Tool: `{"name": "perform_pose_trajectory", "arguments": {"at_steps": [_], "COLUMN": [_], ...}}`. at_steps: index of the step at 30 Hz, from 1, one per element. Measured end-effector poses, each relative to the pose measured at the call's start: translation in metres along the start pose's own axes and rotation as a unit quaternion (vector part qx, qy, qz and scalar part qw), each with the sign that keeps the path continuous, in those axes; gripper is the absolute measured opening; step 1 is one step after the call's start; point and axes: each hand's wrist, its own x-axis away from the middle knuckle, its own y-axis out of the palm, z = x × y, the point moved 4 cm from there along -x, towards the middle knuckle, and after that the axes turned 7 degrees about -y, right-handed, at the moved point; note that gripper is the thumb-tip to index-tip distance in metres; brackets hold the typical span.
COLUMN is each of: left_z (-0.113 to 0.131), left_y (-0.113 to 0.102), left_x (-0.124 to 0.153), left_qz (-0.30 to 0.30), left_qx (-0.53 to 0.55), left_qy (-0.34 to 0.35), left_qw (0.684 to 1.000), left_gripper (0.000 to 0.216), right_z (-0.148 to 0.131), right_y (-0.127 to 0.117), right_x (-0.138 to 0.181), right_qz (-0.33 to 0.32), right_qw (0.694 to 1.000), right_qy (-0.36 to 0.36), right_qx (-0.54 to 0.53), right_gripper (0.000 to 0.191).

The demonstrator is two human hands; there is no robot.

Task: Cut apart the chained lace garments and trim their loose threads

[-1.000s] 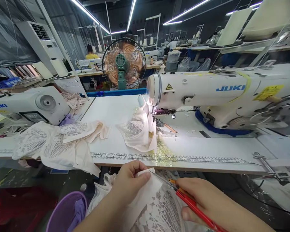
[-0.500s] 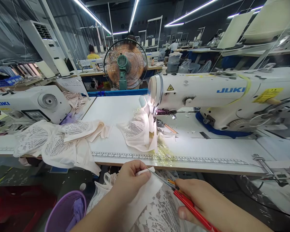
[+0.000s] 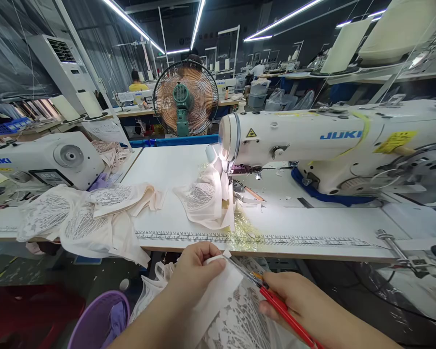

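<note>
My left hand (image 3: pixel 194 274) pinches the upper edge of a pale lace fabric piece (image 3: pixel 232 310) held in front of my lap, below the table's front edge. Closed around red-handled scissors (image 3: pixel 276 303), my right hand (image 3: pixel 298 303) points the blades up-left toward the pinched edge. A white Juki sewing machine (image 3: pixel 330 140) stands on the white table (image 3: pixel 312 223) ahead. Under its lit needle area lies a cream lace garment (image 3: pixel 207 198).
A pile of cream lace pieces (image 3: pixel 83 218) hangs over the table's left front edge. A second Juki machine (image 3: pixel 39 160) stands at left. A purple bin (image 3: pixel 98 325) sits on the floor at lower left. A fan (image 3: pixel 185 97) and other workers are behind.
Both hands keep their hold; the scissors have shifted slightly left and lower along the fabric edge. The view has drifted a little.
</note>
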Motion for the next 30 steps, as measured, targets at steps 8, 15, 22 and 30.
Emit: {"name": "perform_pose_trajectory", "arguments": {"at_steps": [8,15,22,30], "left_z": [0.004,0.014,0.066,0.055], "left_y": [-0.004,-0.016,-0.007,0.004], "left_x": [-0.002,0.001,0.011,-0.001], "left_qz": [-0.013,0.018,0.042,0.009], "left_qx": [-0.036,-0.126,-0.212,-0.121], "left_qy": [0.012,0.028,0.092,0.108], "left_qw": [0.999,0.991,0.972,0.987], "left_gripper": [0.023,0.020,0.019,0.029], "right_z": [-0.001,-0.038,-0.058,-0.056], "right_y": [-0.011,0.006,-0.025,-0.055], "right_x": [-0.006,-0.023,-0.026,-0.018], "right_qz": [0.125,0.218,0.281,0.270], "right_qw": [0.977,0.887,0.882,0.925], "right_qy": [-0.011,-0.059,-0.084,-0.105], "right_qx": [-0.170,-0.403,-0.370,-0.247], "right_gripper": [0.030,0.025,0.015,0.012]}}
